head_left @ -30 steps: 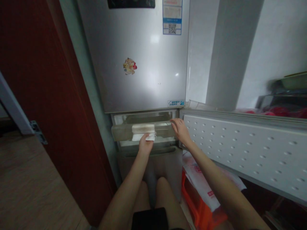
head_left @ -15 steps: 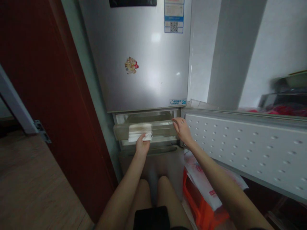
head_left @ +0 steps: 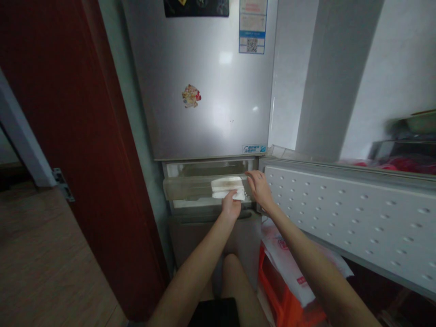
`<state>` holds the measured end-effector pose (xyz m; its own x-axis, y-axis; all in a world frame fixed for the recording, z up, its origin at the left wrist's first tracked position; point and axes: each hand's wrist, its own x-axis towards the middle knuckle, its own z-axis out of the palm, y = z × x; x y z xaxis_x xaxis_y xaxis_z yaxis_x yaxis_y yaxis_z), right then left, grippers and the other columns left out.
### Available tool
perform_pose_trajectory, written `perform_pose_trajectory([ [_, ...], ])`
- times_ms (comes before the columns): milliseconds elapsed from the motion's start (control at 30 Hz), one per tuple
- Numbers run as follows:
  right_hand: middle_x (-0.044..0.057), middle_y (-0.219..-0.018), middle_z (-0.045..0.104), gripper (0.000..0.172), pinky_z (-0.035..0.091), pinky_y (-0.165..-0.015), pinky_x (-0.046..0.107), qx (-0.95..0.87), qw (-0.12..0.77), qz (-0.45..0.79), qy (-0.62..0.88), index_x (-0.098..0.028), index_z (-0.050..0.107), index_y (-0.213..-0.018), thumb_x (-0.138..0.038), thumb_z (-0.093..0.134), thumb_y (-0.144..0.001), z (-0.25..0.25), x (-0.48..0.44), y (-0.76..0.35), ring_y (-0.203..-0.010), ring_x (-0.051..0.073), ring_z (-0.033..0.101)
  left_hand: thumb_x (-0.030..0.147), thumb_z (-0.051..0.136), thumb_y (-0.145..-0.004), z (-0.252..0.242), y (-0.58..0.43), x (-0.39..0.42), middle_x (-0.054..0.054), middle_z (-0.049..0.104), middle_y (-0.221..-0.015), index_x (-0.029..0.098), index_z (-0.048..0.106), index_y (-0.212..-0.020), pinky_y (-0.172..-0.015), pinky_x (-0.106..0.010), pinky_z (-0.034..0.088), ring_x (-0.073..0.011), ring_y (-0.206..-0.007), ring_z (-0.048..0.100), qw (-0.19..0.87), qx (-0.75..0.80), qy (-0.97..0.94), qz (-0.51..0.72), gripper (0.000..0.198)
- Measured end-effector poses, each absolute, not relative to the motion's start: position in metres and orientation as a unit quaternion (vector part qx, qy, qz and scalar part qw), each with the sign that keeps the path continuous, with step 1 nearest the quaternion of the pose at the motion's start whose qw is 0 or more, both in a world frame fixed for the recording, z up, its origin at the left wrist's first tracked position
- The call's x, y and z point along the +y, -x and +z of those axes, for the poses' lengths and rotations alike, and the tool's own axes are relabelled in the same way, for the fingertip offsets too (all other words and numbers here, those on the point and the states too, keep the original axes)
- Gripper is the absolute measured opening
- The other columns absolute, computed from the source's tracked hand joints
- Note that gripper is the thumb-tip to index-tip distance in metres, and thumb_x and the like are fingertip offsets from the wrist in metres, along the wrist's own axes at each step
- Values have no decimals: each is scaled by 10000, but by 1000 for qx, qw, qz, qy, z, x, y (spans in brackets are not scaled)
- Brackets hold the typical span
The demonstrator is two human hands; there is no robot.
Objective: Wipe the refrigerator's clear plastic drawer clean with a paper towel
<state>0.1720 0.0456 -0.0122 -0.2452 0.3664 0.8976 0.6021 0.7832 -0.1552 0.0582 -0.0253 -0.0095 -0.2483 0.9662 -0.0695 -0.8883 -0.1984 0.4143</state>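
My left hand (head_left: 232, 205) is closed on a folded white cloth (head_left: 227, 185) with a brownish smudge along its top part. The cloth lies against the front of a translucent drawer (head_left: 187, 188), right of its middle. At the drawer's top right corner, my right hand (head_left: 260, 185) has its fingers hooked over the rim. The drawer is pulled partway out of the fridge's middle compartment (head_left: 172, 170). Its inside shows only as a narrow dim strip.
The dimpled compartment door (head_left: 340, 213) is swung open to the right. Below it, an orange plastic stool (head_left: 272, 277) carries a white plastic bag (head_left: 289, 259). The upper fridge door (head_left: 211, 91) is closed. A dark red wooden door (head_left: 91, 159) stands at left.
My left hand and the cloth have slid rightward along the drawer front, closer to my right hand. My right hand keeps its grip on the corner. The view has shifted slightly.
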Motion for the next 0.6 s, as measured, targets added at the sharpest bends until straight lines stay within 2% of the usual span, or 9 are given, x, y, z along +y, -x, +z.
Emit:
perform_pose_trajectory([
  [200,101,-1102,614,346,386,-994,452,-782,531,-111,305,-201,581,-1143,-335,322,-957,-12,46,-172,-1110,254,475,-77,487,-705,-13,-29,-28,-67,714,-775,105,643,-953,-626,-235,553,-142,-608,672,611,201,-94,760,345],
  [367,94,-1110,608,338,375,-1014,444,-783,529,-112,308,-202,577,-1150,-328,326,-961,-13,46,-173,-1131,253,461,-40,492,-733,-17,11,-35,-63,710,-756,99,609,-991,-579,-224,560,-131,-559,657,587,201,-66,781,315],
  [600,97,-1121,605,338,371,-1017,447,-781,530,-106,313,-197,575,-1156,-323,329,-960,-14,46,-173,-1137,253,457,-66,411,-770,-17,38,-44,-10,641,-611,107,590,-901,-556,-163,538,-93,-514,630,554,191,-49,809,281],
])
